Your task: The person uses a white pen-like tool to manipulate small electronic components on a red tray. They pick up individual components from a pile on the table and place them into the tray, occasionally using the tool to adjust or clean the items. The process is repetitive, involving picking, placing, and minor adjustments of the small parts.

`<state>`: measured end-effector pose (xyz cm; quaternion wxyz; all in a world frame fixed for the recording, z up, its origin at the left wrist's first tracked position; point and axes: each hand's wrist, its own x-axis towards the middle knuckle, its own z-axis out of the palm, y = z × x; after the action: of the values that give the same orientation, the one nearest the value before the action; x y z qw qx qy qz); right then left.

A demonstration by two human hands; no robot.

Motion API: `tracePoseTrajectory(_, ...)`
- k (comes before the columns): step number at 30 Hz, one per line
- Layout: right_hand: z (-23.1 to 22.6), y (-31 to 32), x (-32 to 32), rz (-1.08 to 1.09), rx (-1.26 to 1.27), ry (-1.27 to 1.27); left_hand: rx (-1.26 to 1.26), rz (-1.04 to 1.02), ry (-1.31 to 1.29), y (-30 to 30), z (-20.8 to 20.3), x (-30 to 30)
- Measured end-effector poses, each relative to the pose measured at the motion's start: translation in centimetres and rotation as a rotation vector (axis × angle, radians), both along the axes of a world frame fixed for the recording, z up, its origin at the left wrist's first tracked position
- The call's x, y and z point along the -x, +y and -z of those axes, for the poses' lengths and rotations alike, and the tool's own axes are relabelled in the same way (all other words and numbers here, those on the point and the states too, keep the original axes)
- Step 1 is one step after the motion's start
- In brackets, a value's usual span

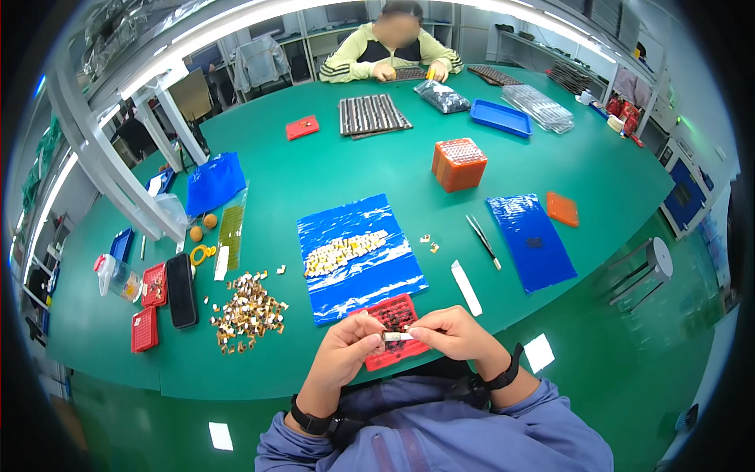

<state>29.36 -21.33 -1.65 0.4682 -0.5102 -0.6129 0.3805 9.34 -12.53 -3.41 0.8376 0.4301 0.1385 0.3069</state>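
My left hand (351, 340) and my right hand (450, 333) meet close to my body, thumbs and fingers pinched. Between the fingertips is a small white strip-like piece (396, 337), held from both ends; its exact kind is too small to tell. Just beneath them, at the table's near edge, sits a red tray (384, 359) with many small dark parts in it. My hands hide part of that tray. Beyond it lies a blue plastic sheet (358, 295) bearing a heap of small white and yellow pieces (346, 253).
Loose gold-and-white parts (248, 313) are piled at left, beside a black phone (182, 291). Tweezers (483, 242), a white strip (466, 289) and another blue sheet (532, 242) lie right. An orange tray stack (458, 167) stands farther back. Across the table (275, 177) sits a co-worker (392, 57).
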Motion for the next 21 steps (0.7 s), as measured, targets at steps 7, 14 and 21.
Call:
tracePoseTrajectory(7,-0.3,1.3,-0.2,-0.097,-0.009,0.059,0.080,0.094,-0.108,0.8,1.0,0.2)
tracePoseTrajectory(14,-1.5,2.0,0.4,-0.113,-0.015,-0.012,0.111,0.114,-0.158,0.8,1.7,0.5)
tracePoseTrajectory(21,-1.2,1.8,0.5,-0.082,0.007,0.042,0.100,0.124,-0.154,0.9,1.5,0.4)
